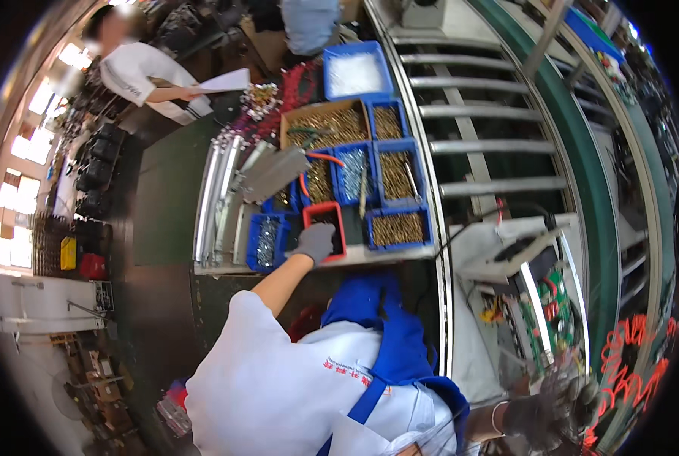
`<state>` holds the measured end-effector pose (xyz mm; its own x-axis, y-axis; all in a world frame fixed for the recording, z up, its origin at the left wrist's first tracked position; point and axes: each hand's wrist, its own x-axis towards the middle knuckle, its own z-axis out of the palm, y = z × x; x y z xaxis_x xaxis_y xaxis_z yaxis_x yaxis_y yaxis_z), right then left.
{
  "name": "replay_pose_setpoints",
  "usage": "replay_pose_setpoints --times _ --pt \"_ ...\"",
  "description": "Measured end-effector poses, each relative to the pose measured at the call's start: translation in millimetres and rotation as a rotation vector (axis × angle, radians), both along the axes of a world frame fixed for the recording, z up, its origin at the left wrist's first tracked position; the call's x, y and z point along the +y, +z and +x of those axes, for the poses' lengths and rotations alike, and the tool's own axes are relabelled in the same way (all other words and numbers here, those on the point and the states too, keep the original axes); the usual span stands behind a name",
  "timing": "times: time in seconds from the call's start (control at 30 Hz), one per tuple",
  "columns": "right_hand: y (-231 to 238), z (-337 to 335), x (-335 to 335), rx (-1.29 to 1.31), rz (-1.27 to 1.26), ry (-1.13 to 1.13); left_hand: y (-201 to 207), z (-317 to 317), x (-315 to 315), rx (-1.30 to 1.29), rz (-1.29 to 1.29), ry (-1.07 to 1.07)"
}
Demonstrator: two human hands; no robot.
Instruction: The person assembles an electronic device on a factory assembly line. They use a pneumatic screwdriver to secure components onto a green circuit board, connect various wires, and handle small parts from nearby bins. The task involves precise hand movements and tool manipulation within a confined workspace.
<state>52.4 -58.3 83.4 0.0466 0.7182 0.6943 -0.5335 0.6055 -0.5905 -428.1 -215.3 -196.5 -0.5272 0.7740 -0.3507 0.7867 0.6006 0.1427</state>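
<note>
My left hand point(316, 242), in a grey glove, reaches over the near rim of a small red bin point(339, 226); its fingers are down at the bin's contents and I cannot make out their grip. Beside it on the left stands a blue bin point(266, 242) of silvery small parts. At the lower right my right hand point(556, 414), in a dark glove, is smeared by motion, so its fingers do not show clearly. It is nearest to an opened unit with green circuit boards point(560, 308) lying on the conveyor side.
Blue bins of brass-coloured screws point(397, 229) and a cardboard box of screws point(332, 125) crowd the bench. Long metal strips point(219, 201) lie at its left. A roller conveyor point(491, 146) runs along the right, near red coiled hoses point(620, 357). Another person point(145, 72) stands far left holding paper.
</note>
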Motion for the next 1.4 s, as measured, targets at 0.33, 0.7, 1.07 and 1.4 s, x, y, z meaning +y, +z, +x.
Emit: replay_pose_setpoints --times 0.33,0.7,1.07,1.4 --pt "18.8 -71.6 11.8 0.115 0.040 0.144 19.1 -5.4 -18.2 -0.070 0.223 0.173" --pt "33.0 -51.8 18.1 0.063 0.036 0.577 145.5 162.4 51.9 -1.894 0.915 0.562" --pt "23.9 -37.0 30.2 -0.007 0.408 0.642 177.2 249.7 92.1 -2.275 0.692 0.547" --pt "16.7 -27.7 31.2 0.118 0.262 0.470 200.7 249.8 120.7 -2.096 0.605 0.355"
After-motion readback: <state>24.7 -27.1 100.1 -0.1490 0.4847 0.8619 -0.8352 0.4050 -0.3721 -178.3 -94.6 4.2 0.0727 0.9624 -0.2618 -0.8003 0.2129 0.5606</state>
